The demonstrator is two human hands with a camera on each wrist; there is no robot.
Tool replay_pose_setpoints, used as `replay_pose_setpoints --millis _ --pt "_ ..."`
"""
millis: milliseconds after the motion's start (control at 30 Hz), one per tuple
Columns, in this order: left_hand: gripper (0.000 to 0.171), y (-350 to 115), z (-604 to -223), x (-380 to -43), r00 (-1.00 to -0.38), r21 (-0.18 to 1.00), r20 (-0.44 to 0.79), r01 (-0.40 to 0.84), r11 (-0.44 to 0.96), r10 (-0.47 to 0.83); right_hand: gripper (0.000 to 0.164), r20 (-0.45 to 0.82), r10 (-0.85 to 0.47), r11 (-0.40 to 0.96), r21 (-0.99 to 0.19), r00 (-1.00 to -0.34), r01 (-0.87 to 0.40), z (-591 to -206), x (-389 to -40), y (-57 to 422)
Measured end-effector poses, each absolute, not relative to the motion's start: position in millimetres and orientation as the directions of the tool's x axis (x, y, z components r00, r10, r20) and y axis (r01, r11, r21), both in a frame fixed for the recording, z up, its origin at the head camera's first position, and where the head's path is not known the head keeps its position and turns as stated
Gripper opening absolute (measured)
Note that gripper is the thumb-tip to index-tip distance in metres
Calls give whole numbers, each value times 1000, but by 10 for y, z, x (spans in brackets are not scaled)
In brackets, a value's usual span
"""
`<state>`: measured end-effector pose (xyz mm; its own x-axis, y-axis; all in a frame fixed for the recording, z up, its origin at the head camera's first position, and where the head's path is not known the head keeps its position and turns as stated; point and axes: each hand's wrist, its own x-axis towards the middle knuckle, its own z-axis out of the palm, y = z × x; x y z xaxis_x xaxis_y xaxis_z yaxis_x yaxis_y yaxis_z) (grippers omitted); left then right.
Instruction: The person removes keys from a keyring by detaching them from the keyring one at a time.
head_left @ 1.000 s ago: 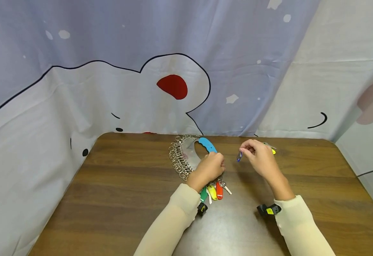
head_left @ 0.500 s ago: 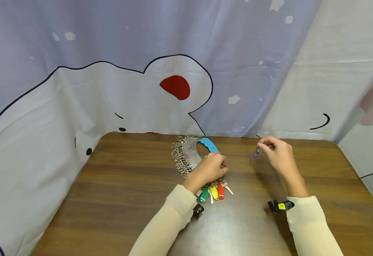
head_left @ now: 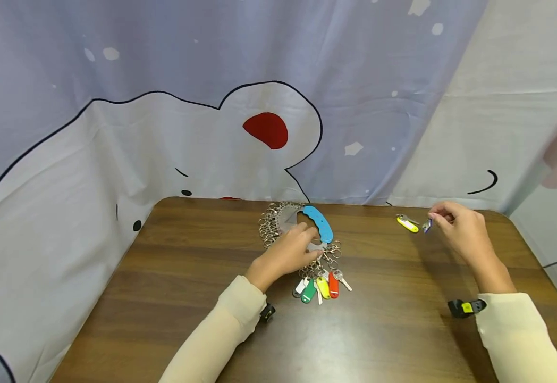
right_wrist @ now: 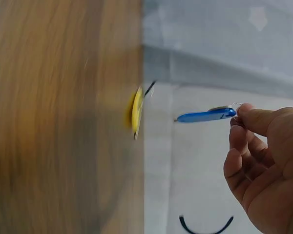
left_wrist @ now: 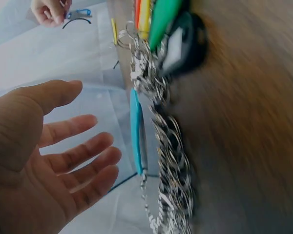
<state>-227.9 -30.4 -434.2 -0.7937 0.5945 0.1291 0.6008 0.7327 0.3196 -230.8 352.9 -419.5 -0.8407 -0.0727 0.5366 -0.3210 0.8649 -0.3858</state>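
My right hand (head_left: 465,234) is at the right, above the table. Its thumb and finger pinch the small ring of a blue key tag (right_wrist: 205,116), which hangs with a key beside it. Left of that tag, a yellow key tag (head_left: 407,224) with a key lies on the wood. My left hand (head_left: 288,250) hovers over a curved metal key ring holder with a blue handle (head_left: 320,223). In the left wrist view its fingers are spread, holding nothing. Many small rings and clasps (head_left: 270,226) line the holder's outer edge.
At the holder's near end hang a red tag (head_left: 333,285), a green tag (head_left: 309,291), another yellow tag (head_left: 322,288), a dark tag with a white label (head_left: 301,287) and keys (head_left: 344,280). A printed curtain (head_left: 187,149) hangs behind the wooden table (head_left: 187,276).
My right hand has moved right with the blue key tag, past the yellow tag. My left hand has come off the holder's near end, moving left, and its fingers have loosened.
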Motion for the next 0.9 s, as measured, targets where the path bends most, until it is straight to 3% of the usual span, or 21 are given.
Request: replay_pose_setpoints --millis 167,367,700,900 --pt "42 -424 -4345 -2264 -792 301 149 607 736 592 4 529 -162 884 -298 -833 -360 -4259 -2330 3760" --pt "46 -539 -4316 -2253 -795 297 142 602 741 589 5 433 -241 893 -252 -869 -373 -4355 -2433 3864" --pt "41 -707 -4329 -2245 -766 264 156 640 721 623 5 295 -297 909 -205 -908 -364 -4425 -2580 3633" --pt "44 -787 -4370 -2222 -724 182 197 690 701 661 5 244 -330 908 -180 -912 -377 -4468 -2639 3523"
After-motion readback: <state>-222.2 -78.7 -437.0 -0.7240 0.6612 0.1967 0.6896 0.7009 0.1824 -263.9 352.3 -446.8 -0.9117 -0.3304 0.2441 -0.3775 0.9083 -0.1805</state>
